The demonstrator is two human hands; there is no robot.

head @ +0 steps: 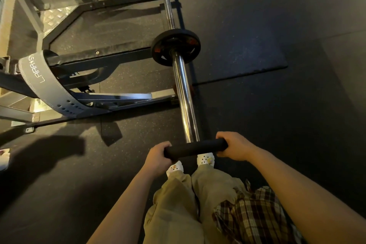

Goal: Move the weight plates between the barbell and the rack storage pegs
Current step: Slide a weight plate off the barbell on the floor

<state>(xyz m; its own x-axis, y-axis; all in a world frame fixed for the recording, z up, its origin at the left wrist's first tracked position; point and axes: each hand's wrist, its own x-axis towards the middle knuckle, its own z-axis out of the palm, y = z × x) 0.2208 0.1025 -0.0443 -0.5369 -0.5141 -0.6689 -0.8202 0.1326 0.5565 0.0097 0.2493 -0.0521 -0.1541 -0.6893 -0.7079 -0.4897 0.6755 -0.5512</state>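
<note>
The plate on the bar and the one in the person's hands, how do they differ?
The weight plate on the barbell faces the camera, threaded on the barbell sleeve, touched by no hand. The held weight plate shows only its edge, off the end of the sleeve, gripped by the left hand and right hand. Both are round and black.

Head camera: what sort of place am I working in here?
Most likely a gym's lifting area. A chrome steel barbell carries a round black weight plate, a grey steel rack frame has a grey lifting belt draped on it, and dark speckled rubber flooring lies underneath.
</note>
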